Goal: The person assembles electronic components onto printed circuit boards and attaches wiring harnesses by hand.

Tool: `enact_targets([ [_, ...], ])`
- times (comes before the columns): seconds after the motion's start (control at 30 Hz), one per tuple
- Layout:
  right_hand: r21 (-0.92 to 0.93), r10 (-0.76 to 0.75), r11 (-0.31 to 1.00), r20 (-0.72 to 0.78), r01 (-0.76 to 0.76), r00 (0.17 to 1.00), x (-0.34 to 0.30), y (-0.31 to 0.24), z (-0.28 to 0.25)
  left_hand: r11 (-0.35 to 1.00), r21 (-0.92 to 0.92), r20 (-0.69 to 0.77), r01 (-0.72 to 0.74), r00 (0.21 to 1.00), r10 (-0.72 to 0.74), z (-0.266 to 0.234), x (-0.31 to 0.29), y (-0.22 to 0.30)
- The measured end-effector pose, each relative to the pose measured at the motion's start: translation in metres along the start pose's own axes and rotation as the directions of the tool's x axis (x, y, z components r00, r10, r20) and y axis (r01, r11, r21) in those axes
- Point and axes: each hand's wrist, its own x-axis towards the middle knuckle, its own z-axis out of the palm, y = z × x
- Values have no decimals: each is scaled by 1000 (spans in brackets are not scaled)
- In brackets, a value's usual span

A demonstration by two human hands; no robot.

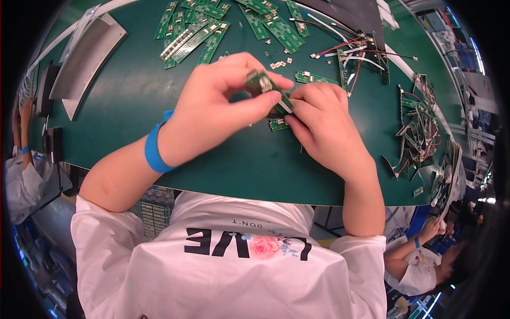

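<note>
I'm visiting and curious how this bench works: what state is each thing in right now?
Held circuit board: raised, tilted.
Left hand: closed, pinching that board.
Right hand: fingers curled near the board's lower end; grip unclear.
Blue wristband: worn around the left wrist.
Loose boards at the top: scattered, some overlapping.
Wired boards at far right: heaped, wires tangled.

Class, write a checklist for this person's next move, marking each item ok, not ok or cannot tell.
1. Left hand pinches the raised green board: ok.
2. Right hand grips the lower green board: cannot tell, contact unclear.
3. Blue wristband on left wrist: ok.
4. Small pale pieces gathered together: not ok, scattered.
5. Wired boards at right untangled: not ok, wires jumbled.
</note>
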Motion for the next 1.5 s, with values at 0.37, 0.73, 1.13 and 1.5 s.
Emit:
enact_targets([
  [0.37, 508, 567, 691, 61, -515, 821, 4, 14, -3, 918, 272, -237, -289, 904, 355, 2, 3, -15],
  [0.73, 966, 518, 228, -14, -123, 855, 8, -6, 2, 961, -263, -335, -85, 942, -9, 11, -1, -3],
  [1.13, 998, 693, 41, 6, -48, 721, 5, -12, 2, 843, 492, -329, -218, 850, 412, 3, -2, -3],
  [1.5, 992, 328, 121, -59, 20, 943, -2, 0, -8, 983, 56, -342, -173, 922, 181, 4, -5, -5],
])
